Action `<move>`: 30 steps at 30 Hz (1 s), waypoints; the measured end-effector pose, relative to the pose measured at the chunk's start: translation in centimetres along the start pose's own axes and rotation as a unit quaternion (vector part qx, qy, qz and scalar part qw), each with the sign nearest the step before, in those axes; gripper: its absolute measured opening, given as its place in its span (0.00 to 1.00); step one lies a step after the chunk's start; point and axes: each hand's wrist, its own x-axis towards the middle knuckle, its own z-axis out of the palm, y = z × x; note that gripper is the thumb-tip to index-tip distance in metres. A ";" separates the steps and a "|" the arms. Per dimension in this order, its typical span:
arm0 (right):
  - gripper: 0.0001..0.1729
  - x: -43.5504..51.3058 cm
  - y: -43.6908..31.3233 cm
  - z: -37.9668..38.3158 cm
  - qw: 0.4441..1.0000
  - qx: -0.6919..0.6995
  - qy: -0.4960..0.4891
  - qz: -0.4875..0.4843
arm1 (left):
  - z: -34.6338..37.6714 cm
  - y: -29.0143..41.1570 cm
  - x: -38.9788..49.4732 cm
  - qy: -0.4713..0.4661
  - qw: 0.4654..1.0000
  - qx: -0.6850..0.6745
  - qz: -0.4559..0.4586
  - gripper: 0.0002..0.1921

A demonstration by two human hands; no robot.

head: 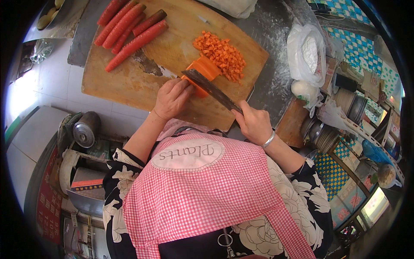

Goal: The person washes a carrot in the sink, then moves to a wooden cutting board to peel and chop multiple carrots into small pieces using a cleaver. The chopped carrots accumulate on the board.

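Note:
My right hand (255, 121) grips the handle of a dark-bladed kitchen knife (213, 90), its blade lying across carrot slices. Bent fingers of my left hand (173, 98) press on the left end of the orange carrot slices (204, 68), close beside the blade tip. Part of the slices is hidden by the blade and fingers. Just beyond them a heap of diced carrot (223, 55) sits on the wooden cutting board (181, 35). Several whole carrots (136, 45) lie side by side at the board's far left.
A flour-dusted dark worktop (275, 42) extends right of the board. On it stands an open plastic bag of white powder (307, 53). Stacked bowls (323, 134) crowd the right side. A metal bowl (53, 16) of pale round items is at upper left.

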 end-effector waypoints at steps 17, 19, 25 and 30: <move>0.14 2.0 0.5 -0.7 0.999 -0.005 -0.054 0.004 | 0.0 -0.6 0.4 0.016 0.999 -0.028 0.000 0.19; 0.14 2.0 0.3 -0.8 0.998 0.003 -0.064 0.005 | -0.1 -0.4 0.2 0.016 0.999 -0.030 -0.001 0.19; 0.15 2.9 -0.3 -1.1 0.994 -0.007 -0.111 0.024 | 0.0 -0.5 -0.2 0.009 0.999 -0.033 -0.002 0.19; 0.14 4.8 -1.6 1.1 0.994 -0.008 -0.106 0.036 | -0.1 -0.3 -0.3 0.006 0.999 -0.031 -0.003 0.18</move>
